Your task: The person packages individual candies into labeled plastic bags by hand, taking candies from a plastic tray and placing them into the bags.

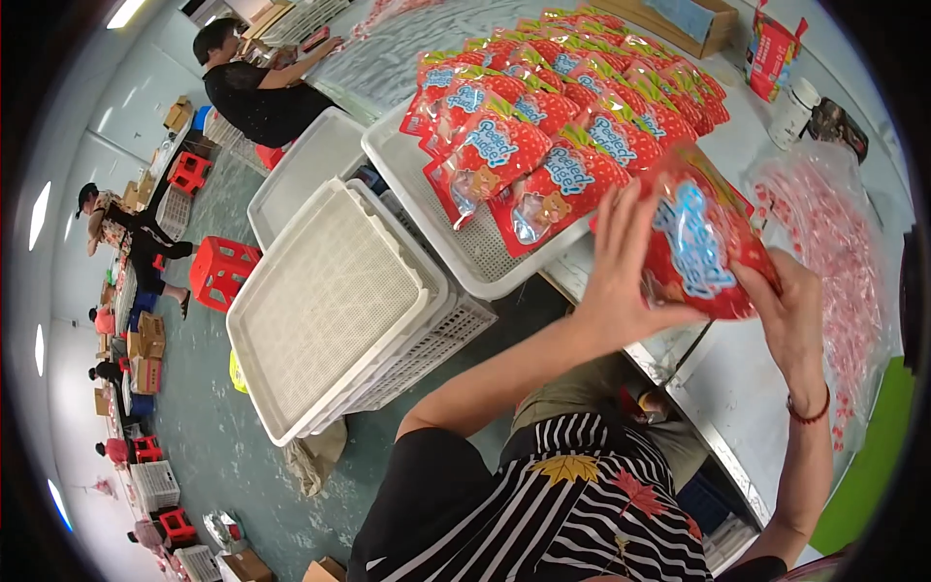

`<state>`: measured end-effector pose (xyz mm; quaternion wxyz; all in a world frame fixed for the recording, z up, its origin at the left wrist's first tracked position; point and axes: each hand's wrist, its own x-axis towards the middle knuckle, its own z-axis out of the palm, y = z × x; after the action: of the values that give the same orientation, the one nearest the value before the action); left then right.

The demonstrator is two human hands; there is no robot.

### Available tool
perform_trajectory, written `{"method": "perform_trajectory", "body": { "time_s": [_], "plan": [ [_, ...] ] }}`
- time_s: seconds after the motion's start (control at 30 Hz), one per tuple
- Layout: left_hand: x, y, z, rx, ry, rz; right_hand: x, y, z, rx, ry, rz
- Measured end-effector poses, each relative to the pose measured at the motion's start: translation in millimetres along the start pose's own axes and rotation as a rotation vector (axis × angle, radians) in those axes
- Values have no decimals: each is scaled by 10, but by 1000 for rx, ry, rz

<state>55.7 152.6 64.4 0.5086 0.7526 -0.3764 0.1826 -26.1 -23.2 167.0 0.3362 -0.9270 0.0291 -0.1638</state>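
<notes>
Glossy, bulging red plastic pouch (729, 247): my left hand (617, 289), thumb spread, cups left side; my right hand (793, 308) pinches right edge.

A pale worktable (727, 388) carries a white perforated tray (490, 281) spread with red strawberry-patterned pouches (490, 141). Right of this tray lie a clear plastic bag (834, 262) of small red-and-white pieces and a white bottle (795, 112). Left of it, the green floor (242, 436) bears a stack of white trays (330, 301) and a red plastic stool (223, 276).
</notes>
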Motion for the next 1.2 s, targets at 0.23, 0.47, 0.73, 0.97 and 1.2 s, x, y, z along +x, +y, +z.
{"method": "perform_trajectory", "body": {
  "time_s": [0.23, 0.47, 0.73, 0.97, 1.2],
  "plan": [
    [6, -433, -49, -396, 255, -293, 439, -523, 813, 242, -119, -257],
    [397, -1347, -1062, 324, 550, -86, 402, -402, 881, 352, -271, -336],
    [593, -2804, -1169, 577, 264, -534, 191, -56, 2114, 62, -238, -640],
    [526, -3222, -1266, 481, 258, -347, 190, 171, 2658, 74, -262, -635],
    [523, -3477, -1344, 745, 419, -623, 254, 70, 2841, 106, -232, -683]
  ]
}}
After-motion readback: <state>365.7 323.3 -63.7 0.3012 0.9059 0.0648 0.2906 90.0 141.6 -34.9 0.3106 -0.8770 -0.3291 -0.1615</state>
